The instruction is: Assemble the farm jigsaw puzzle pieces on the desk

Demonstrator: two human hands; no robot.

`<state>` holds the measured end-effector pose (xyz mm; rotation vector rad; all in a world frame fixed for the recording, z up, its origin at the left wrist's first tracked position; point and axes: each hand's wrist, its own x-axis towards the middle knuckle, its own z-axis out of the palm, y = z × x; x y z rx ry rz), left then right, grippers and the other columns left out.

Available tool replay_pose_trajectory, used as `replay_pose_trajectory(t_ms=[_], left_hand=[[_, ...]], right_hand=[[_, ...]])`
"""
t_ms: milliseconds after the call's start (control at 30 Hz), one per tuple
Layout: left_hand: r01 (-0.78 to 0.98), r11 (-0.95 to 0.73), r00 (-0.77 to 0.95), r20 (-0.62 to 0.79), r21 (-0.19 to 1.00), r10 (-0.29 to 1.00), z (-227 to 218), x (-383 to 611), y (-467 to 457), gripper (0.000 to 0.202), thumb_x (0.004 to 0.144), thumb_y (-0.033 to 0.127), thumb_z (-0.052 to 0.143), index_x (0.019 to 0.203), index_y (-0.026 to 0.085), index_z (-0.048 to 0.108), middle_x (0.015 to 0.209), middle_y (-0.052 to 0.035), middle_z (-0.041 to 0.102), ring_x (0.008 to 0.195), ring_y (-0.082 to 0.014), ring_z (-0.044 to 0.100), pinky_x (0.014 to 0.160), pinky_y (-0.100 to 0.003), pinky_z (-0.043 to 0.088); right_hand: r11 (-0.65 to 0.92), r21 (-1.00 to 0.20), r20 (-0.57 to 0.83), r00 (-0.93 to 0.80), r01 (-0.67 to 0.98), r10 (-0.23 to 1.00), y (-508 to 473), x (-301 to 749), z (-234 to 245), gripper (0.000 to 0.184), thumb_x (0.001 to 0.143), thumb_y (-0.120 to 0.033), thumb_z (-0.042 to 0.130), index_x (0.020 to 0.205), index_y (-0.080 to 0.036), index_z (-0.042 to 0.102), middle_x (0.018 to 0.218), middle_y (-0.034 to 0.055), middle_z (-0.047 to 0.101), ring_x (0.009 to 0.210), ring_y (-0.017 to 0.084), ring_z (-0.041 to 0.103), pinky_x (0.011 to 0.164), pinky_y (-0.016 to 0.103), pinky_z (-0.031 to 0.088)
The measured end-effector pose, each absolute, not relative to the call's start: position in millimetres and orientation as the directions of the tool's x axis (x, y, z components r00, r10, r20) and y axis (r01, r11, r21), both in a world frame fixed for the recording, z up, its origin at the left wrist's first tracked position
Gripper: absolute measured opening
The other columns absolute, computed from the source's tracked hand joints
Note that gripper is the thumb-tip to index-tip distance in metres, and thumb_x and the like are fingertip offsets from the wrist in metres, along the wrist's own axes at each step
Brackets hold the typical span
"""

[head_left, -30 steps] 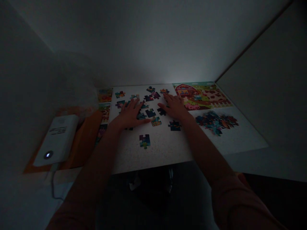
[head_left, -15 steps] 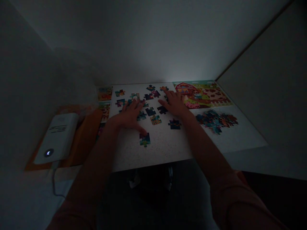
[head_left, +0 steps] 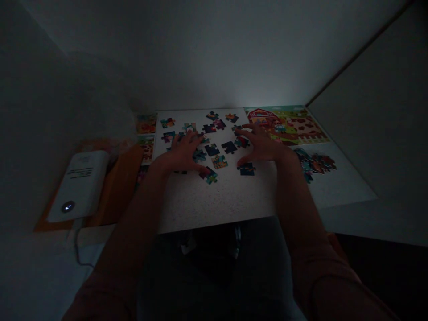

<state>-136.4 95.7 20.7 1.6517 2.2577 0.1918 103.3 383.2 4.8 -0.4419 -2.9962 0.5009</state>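
Loose jigsaw puzzle pieces lie spread on a pale speckled board [head_left: 214, 203]. My left hand [head_left: 182, 152] is open over the left ones, fingers spread, hiding some of them. Its thumb touches a purple and green puzzle piece [head_left: 210, 175]. On the right, my right hand [head_left: 262, 145] is open too, its thumb at a dark blue puzzle piece [head_left: 247, 169] and its fingers stretched over others. Between the hands lie a yellow-patterned puzzle piece [head_left: 220, 162] and a dark puzzle piece [head_left: 229, 147].
A farm picture sheet [head_left: 297, 127] lies at the back right. Before it, a heap of puzzle pieces [head_left: 321, 164] is partly hidden by my right forearm. At left, a white power bank [head_left: 80, 185] with a cable rests on an orange box [head_left: 122, 191]. Walls stand behind.
My right hand has moved right and nearer, its thumb now at the dark blue piece. The piece by my left thumb has shifted up and right and turned.
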Motion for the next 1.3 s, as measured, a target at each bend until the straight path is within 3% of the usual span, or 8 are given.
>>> replay_pose_trajectory(t_ms=[133, 233, 433, 567, 767, 933, 1133, 1300], left_hand=[[0.878, 0.385, -0.376, -0.088, 0.284, 0.922, 14.5, -145.2, 97.5, 0.123, 0.09, 0.084, 0.083, 0.186, 0.025, 0.034, 0.194, -0.0238, 0.025, 0.181, -0.0474, 0.023, 0.147, -0.066, 0.012], [0.872, 0.405, -0.402, -0.069, 0.275, 0.913, 11.5, -147.7, 98.8, 0.117, 0.092, 0.081, 0.082, 0.184, 0.023, 0.039, 0.192, -0.0242, 0.031, 0.179, -0.0477, 0.027, 0.146, -0.064, 0.013], [0.867, 0.423, -0.445, 0.025, 0.265, 0.895, 17.2, -140.6, 102.1, 0.098, 0.099, 0.071, 0.078, 0.181, 0.028, 0.046, 0.187, -0.0209, 0.041, 0.175, -0.0455, 0.034, 0.144, -0.065, 0.021], [0.837, 0.431, -0.496, 0.136, 0.336, 0.858, 28.1, -141.8, 99.4, 0.081, 0.103, 0.068, 0.075, 0.172, 0.03, 0.055, 0.177, -0.0178, 0.054, 0.167, -0.0425, 0.045, 0.141, -0.063, 0.028], [0.862, 0.401, -0.432, 0.037, 0.311, 0.901, 27.6, -144.9, 95.0, 0.127, 0.075, 0.077, 0.099, 0.178, 0.028, 0.046, 0.18, -0.0239, 0.043, 0.171, -0.0527, 0.035, 0.142, -0.066, 0.023], [0.882, 0.356, -0.371, -0.012, 0.307, 0.929, 23.6, -140.6, 95.8, 0.134, 0.069, 0.085, 0.099, 0.18, 0.032, 0.045, 0.184, -0.0217, 0.039, 0.173, -0.0551, 0.029, 0.143, -0.067, 0.021], [0.911, 0.284, -0.285, -0.04, 0.3, 0.958, 22.1, -124.8, 100.5, 0.149, 0.062, 0.093, 0.097, 0.184, 0.031, 0.038, 0.186, -0.0222, 0.037, 0.174, -0.0567, 0.026, 0.144, -0.071, 0.014], [0.919, 0.226, -0.226, -0.036, 0.324, 0.973, 19.7, -105.0, 107.5, 0.152, 0.065, 0.094, 0.094, 0.187, 0.028, 0.031, 0.188, -0.0227, 0.035, 0.176, -0.0557, 0.022, 0.145, -0.067, 0.007]], right_hand=[[0.902, -0.324, 0.021, -0.951, 0.286, 0.31, 379.6, 95.8, 2.4, 0.123, 0.075, -0.078, 0.1, 0.18, -0.036, 0.05, 0.181, 0.0195, 0.041, 0.171, 0.058, 0.035, 0.141, 0.085, 0.027], [0.901, -0.335, 0.042, -0.951, 0.275, 0.305, 377.3, 92.9, 3.5, 0.112, 0.084, -0.08, 0.092, 0.179, -0.036, 0.053, 0.178, 0.02, 0.043, 0.169, 0.055, 0.04, 0.141, 0.082, 0.029], [0.907, -0.356, 0.031, -0.968, 0.224, 0.251, 368.2, 89.9, 4.3, 0.127, 0.073, -0.081, 0.1, 0.181, -0.037, 0.049, 0.178, 0.0183, 0.043, 0.17, 0.056, 0.036, 0.14, 0.078, 0.033], [0.92, -0.355, 0.066, -0.977, 0.167, 0.203, 358.7, 83.4, 2.2, 0.114, 0.081, -0.079, 0.095, 0.178, -0.039, 0.053, 0.176, 0.0168, 0.048, 0.168, 0.054, 0.042, 0.141, 0.078, 0.032], [0.93, -0.345, 0.185, -0.962, 0.126, 0.199, 357.4, 79.1, 1.1, 0.086, 0.096, -0.071, 0.084, 0.17, -0.035, 0.062, 0.169, 0.0177, 0.055, 0.162, 0.049, 0.049, 0.136, 0.073, 0.041], [0.921, -0.335, 0.269, -0.916, 0.199, 0.296, 367.4, 76.4, -0.4, 0.047, 0.112, -0.05, 0.062, 0.153, -0.03, 0.076, 0.153, 0.0193, 0.066, 0.147, 0.043, 0.061, 0.124, 0.069, 0.05], [0.912, -0.331, 0.253, -0.908, 0.242, 0.333, 366.6, 73.6, -3.6, 0.045, 0.109, -0.051, 0.063, 0.145, -0.028, 0.079, 0.146, 0.0187, 0.07, 0.141, 0.045, 0.064, 0.121, 0.071, 0.048], [0.925, -0.313, 0.254, -0.919, 0.217, 0.302, 343.1, 61.8, -9.4, 0.052, 0.11, -0.056, 0.063, 0.152, -0.028, 0.076, 0.151, 0.0192, 0.068, 0.142, 0.044, 0.062, 0.121, 0.07, 0.046]])
